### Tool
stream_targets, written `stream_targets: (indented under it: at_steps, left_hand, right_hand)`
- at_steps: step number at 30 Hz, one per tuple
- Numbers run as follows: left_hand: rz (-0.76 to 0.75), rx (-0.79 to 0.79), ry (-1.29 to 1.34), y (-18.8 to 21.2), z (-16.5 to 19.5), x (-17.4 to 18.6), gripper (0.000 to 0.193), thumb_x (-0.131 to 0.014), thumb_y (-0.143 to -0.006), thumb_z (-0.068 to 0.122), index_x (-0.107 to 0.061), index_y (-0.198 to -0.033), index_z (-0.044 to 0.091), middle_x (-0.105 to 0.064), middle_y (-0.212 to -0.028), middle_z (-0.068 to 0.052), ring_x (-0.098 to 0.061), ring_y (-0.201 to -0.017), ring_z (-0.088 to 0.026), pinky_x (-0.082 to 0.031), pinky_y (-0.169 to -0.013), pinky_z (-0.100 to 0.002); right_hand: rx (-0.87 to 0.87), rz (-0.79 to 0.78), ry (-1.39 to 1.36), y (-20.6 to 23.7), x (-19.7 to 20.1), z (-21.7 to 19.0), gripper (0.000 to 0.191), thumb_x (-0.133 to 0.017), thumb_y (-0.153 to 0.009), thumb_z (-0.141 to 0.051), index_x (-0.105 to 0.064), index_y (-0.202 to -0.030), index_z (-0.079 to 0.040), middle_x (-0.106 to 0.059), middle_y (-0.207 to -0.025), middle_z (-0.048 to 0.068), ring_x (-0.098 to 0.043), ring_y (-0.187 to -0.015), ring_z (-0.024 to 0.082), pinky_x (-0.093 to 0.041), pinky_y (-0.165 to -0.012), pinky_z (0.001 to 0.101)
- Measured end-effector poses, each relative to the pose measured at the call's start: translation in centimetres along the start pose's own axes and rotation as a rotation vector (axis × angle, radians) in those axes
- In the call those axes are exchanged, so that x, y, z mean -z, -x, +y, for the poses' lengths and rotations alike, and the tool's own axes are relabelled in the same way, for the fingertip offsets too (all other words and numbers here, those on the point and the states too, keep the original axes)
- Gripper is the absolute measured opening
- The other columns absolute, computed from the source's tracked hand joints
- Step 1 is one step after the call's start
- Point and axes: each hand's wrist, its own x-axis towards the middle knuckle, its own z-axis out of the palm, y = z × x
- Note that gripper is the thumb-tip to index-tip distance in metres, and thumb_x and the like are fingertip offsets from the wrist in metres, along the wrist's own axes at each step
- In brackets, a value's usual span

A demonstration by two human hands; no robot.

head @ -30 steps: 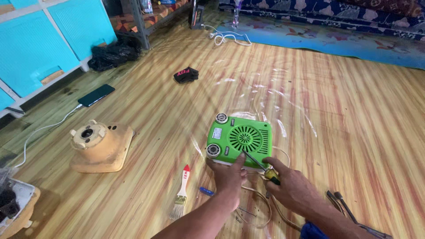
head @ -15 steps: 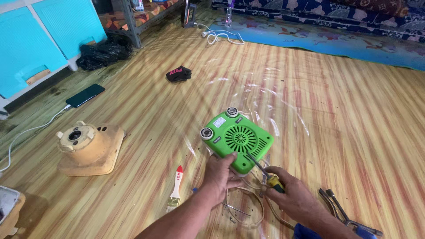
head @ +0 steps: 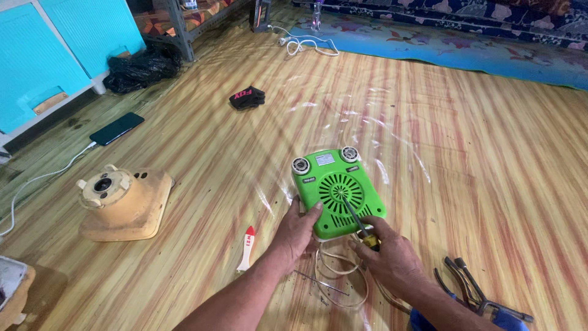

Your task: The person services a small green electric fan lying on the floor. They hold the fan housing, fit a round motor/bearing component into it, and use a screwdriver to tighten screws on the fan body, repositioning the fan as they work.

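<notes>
Your left hand [head: 298,232] lies flat against the near left edge of the green appliance [head: 336,192], which sits face-down on the floor [head: 490,184]. Your right hand [head: 392,257] is clenched round a screwdriver [head: 358,217], its tip in the round vent grille. If the tip skids off, it could snap the thin grille ribs. The white cord [head: 337,270] looped under your wrists could snag, and the pliers [head: 471,288] lie near your right arm.

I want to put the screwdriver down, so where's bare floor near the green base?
Bare floor lies right of the green appliance base, toward the blue rug, and between it and the black cloth. It is crowded near the left hand and right hand: white cord, pliers, brush.
</notes>
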Motion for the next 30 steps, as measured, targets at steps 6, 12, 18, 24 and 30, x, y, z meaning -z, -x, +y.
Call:
stream_targets:
  at_steps: [6,12,18,24,30]
  left_hand:
    - [0.054,-0.04,-0.002,-0.9,-1.5,-1.5,0.067,-0.076,-0.091,0.04,-0.048,-0.143,0.009,-0.073,-0.116,-0.012,-0.07,-0.089,-0.019,-0.058,-0.071,-0.038]
    - [0.012,-0.013,0.235,-1.1,-0.9,-1.2,0.072,-0.08,-0.08,0.028,-0.047,-0.141,0.01,-0.076,-0.112,-0.014,-0.075,-0.087,-0.024,-0.06,-0.072,-0.039]
    - [0.051,-0.028,0.176,-0.9,-0.3,0.4,0.067,-0.08,-0.081,0.028,-0.054,-0.141,0.011,-0.077,-0.109,-0.012,-0.074,-0.086,-0.022,-0.058,-0.073,-0.038]
    - [-0.012,0.048,0.24,0.3,0.8,1.1,0.072,-0.077,-0.081,0.028,-0.044,-0.145,0.025,-0.073,-0.113,-0.004,-0.073,-0.092,-0.024,-0.053,-0.072,-0.044]
    - [-0.075,-0.066,0.095,0.3,0.9,0.9,0.072,-0.076,-0.082,0.028,-0.048,-0.148,0.02,-0.073,-0.124,-0.01,-0.073,-0.103,-0.022,-0.058,-0.084,-0.044]
  right_hand:
    - [0.072,-0.035,0.061,-0.5,-0.2,0.5,0.062,-0.075,-0.085,-0.036,-0.052,-0.139,-0.018,-0.075,-0.119,0.014,-0.076,-0.104,0.028,-0.061,-0.088,0.0427]
    - [0.067,-0.067,0.024,0.4,0.4,-0.4,0.06,-0.078,-0.086,-0.038,-0.054,-0.138,-0.019,-0.078,-0.107,0.016,-0.079,-0.094,0.028,-0.061,-0.082,0.0439]
    - [0.008,-0.116,0.026,1.1,0.2,0.7,0.052,-0.069,-0.094,-0.045,-0.056,-0.137,-0.02,-0.075,-0.085,0.021,-0.074,-0.078,0.032,-0.056,-0.075,0.0458]
    - [0.217,-0.051,-0.067,-0.1,-1.2,2.4,0.036,-0.059,-0.096,-0.035,-0.064,-0.121,-0.009,-0.076,-0.089,0.017,-0.075,-0.081,0.031,-0.057,-0.075,0.0449]
    - [0.144,-0.063,-0.032,-1.0,-2.5,2.0,0.031,-0.057,-0.098,-0.027,-0.061,-0.122,-0.008,-0.074,-0.093,0.023,-0.074,-0.086,0.038,-0.055,-0.079,0.0478]
